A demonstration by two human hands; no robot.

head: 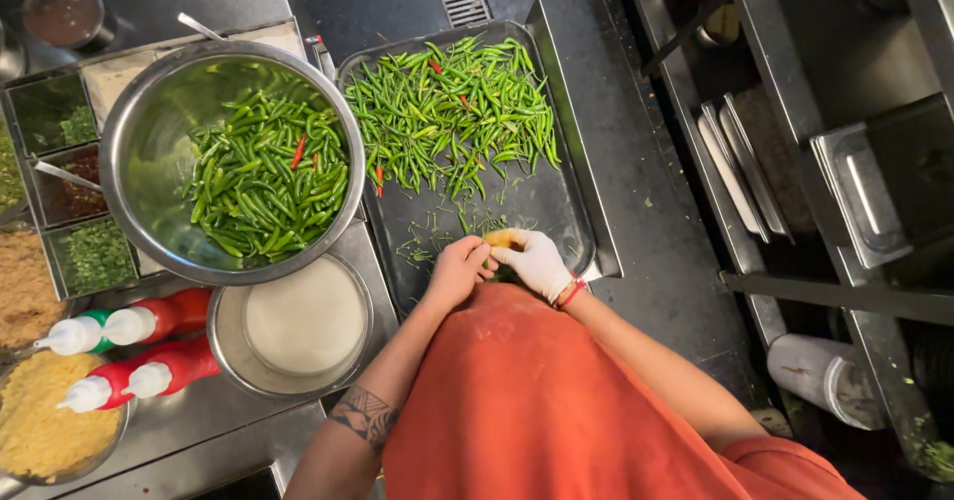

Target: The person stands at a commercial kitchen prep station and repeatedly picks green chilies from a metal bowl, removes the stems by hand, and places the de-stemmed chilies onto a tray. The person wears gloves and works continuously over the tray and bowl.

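Observation:
My bare left hand and my white-gloved right hand meet fingertip to fingertip over the near edge of a dark tray. Between them they pinch a small green chilli, mostly hidden by the fingers. The glove's fingertips are stained yellow. A heap of green chillies with a few red ones covers the far half of the tray. Loose stems lie just ahead of my left hand. To the left, a large steel bowl holds more green chillies.
A steel bowl of white liquid stands by my left arm. Red and white squeeze bottles lie left of it. Containers of herbs and spices line the far left. Stacked metal trays and lids fill shelves on the right.

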